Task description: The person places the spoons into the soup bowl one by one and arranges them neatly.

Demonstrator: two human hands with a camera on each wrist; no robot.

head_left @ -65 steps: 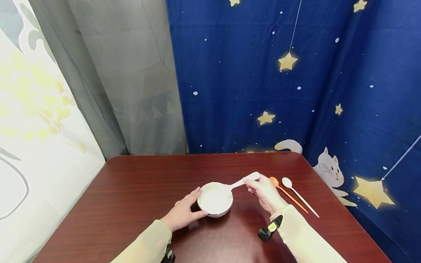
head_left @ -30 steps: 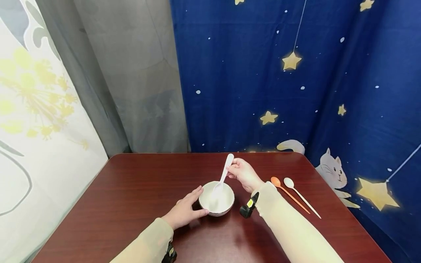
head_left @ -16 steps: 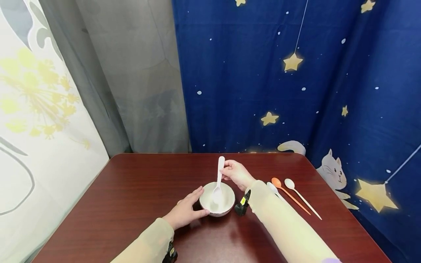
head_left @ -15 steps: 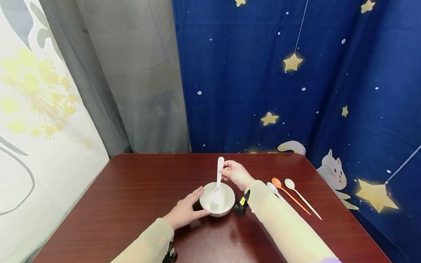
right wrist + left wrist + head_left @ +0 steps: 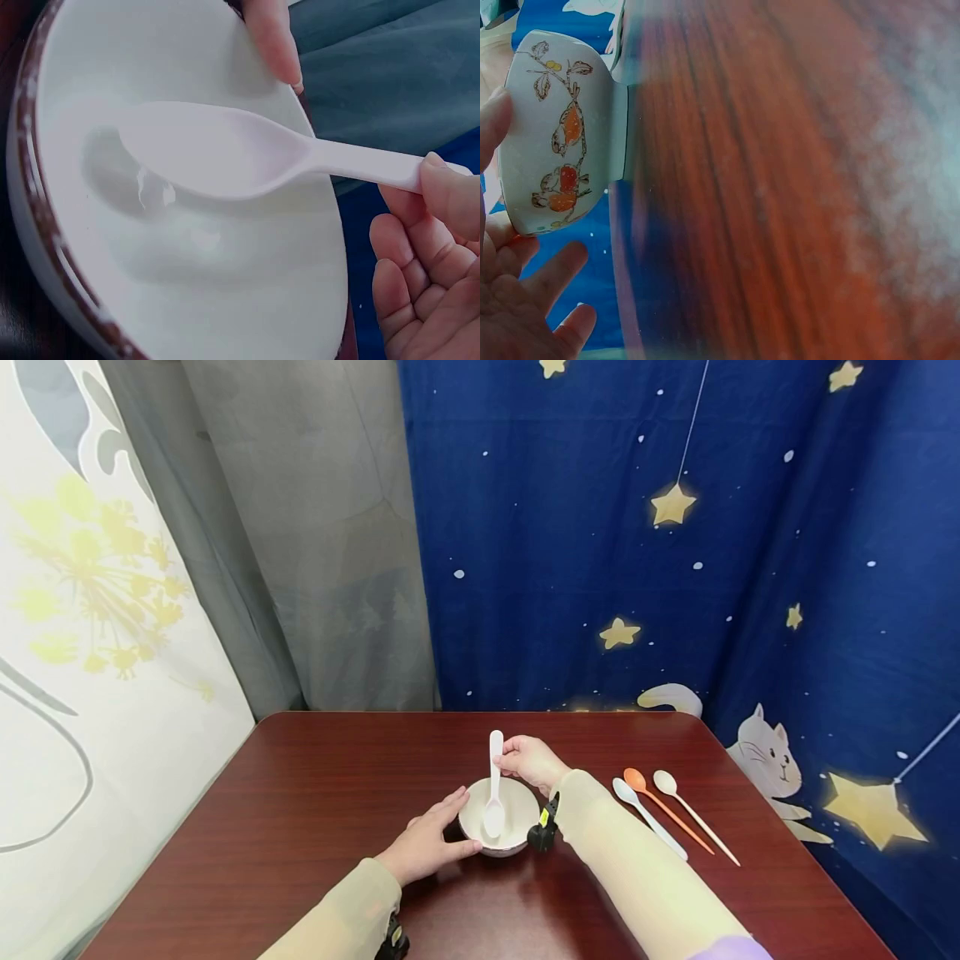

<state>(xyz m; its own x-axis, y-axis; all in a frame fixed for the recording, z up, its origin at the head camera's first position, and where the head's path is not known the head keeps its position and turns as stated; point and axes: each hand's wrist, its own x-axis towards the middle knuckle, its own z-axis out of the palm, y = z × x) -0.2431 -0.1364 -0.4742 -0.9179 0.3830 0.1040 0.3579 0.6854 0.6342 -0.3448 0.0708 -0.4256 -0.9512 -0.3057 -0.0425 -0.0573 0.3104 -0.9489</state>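
A white spoon (image 5: 496,781) is pinched near its handle's end between the thumb and fingers of my right hand (image 5: 531,761). Its handle leans over the far rim of a round white bowl (image 5: 522,810), and its scoop hangs over the inside, as the right wrist view shows. Brown edges the bowl's rim, and birds on a branch decorate its outer side in the left wrist view. My left hand (image 5: 429,842) lies against the bowl's left side, fingers extended, thumb at the near rim and fingertips at the left rim.
To the right on the dark red wooden table (image 5: 322,793) lie a white spoon (image 5: 637,802), an orange spoon (image 5: 652,793) and a cream spoon (image 5: 682,797), side by side. Curtains, one grey (image 5: 322,568) and one blue with stars (image 5: 540,568), hang behind the table.
My right hand has moved left and swung the spoon from pointing right to nearly straight away from me. The white spoon on the table has come out from behind my sleeve. My left hand stays put.
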